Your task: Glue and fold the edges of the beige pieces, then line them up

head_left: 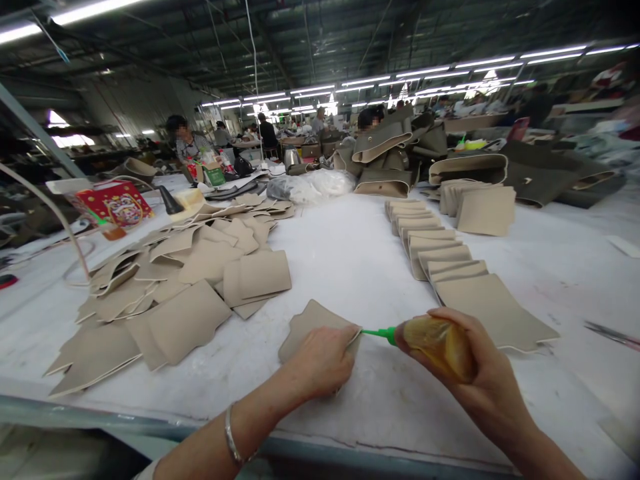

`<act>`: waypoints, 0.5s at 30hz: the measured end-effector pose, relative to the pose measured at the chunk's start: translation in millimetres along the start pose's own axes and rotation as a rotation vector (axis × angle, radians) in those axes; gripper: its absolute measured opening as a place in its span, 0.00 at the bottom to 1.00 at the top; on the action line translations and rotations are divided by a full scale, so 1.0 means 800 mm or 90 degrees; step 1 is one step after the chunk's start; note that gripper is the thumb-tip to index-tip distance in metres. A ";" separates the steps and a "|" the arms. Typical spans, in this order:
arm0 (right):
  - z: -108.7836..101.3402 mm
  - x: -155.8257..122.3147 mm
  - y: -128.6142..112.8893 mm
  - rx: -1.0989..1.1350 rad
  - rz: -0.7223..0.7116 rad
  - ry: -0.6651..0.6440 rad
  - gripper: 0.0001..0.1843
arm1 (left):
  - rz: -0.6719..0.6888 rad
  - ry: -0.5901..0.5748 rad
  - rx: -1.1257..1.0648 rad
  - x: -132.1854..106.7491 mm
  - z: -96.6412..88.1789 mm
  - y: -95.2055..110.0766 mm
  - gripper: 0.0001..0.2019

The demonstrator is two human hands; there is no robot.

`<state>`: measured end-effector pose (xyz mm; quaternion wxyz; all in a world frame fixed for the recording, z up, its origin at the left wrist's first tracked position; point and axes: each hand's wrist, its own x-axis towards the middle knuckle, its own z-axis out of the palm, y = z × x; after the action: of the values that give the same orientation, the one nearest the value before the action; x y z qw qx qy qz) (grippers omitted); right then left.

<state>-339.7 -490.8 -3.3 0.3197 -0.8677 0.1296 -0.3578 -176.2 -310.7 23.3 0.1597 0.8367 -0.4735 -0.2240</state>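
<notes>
My left hand (323,360) grips a beige leather piece (307,323) near its right edge, just above the white table; part of the piece is hidden under my fingers. In my right hand (480,373) lies a glue bottle (437,347) with amber liquid, tipped on its side. Its thin green nozzle (383,333) points left, and the tip meets or nearly meets the piece's edge beside my left fingers. To the left spreads a loose pile of similar beige pieces (185,313). A row of folded beige pieces (440,250) runs along the right.
Dark bags (385,150) are heaped at the back right, beside clear plastic wrap (315,185). Scissors (613,333) lie at the right edge. A red box (117,203) and another glue bottle (113,230) stand at the back left. Several people work farther off.
</notes>
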 end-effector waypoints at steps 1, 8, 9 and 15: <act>0.001 0.000 0.000 -0.002 -0.003 0.005 0.24 | 0.000 -0.005 0.002 -0.001 -0.001 0.000 0.24; 0.001 -0.002 -0.001 0.025 0.040 -0.003 0.23 | 0.023 -0.003 0.011 -0.003 -0.001 -0.003 0.25; 0.002 -0.002 -0.001 0.025 0.042 0.006 0.24 | 0.024 0.000 0.011 -0.003 -0.001 -0.003 0.25; 0.002 -0.005 0.003 0.031 0.049 -0.007 0.24 | 0.020 0.000 0.006 -0.002 0.000 -0.004 0.25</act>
<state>-341.1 -490.1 -7.9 0.3552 -0.8559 0.1522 -0.3436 -174.6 -307.3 22.1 0.1590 0.8301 -0.4874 -0.2192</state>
